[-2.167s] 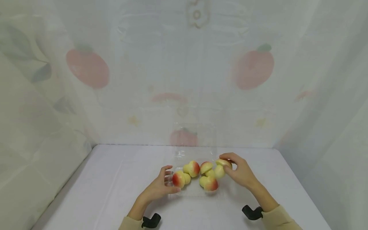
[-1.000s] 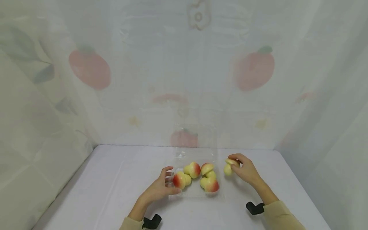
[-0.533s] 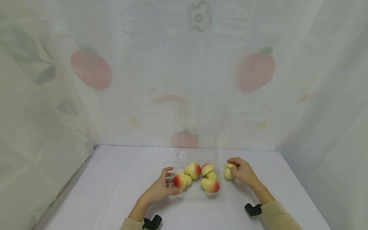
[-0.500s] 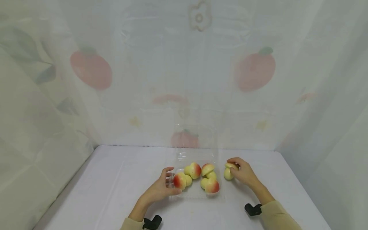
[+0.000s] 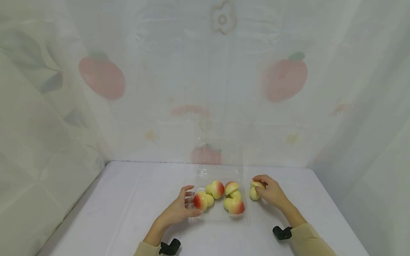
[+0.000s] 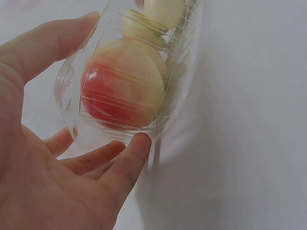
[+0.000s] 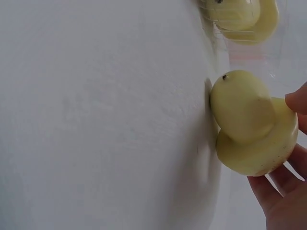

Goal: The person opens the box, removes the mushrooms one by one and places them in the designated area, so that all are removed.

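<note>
Held mushroom (image 5: pixel 254 193) low beside the clear box (image 5: pixel 219 210)

Nearest are two beige sleeves (image 5: pixel 310 239), a black wrist mount (image 5: pixel 282 233) at each. The left hand (image 5: pixel 177 209) grips the left end of the clear box between thumb and fingers. The right hand (image 5: pixel 270 192) pinches the held mushroom by its cap, just right of the box and at or very near the white table (image 5: pixel 128 199). The step in hand looks like placing or picking this piece while the box is steadied; the next move probably calls for either a clean release or a lift over the wall. Four red-capped mushrooms (image 5: pixel 200 201) lie inside. Beyond, the clear lid (image 5: pixel 219 173) stands open. Farthest hangs a pale backdrop (image 5: pixel 160 71) with faded red fruit prints, flanked by pale side curtains (image 5: pixel 32 149).
</note>
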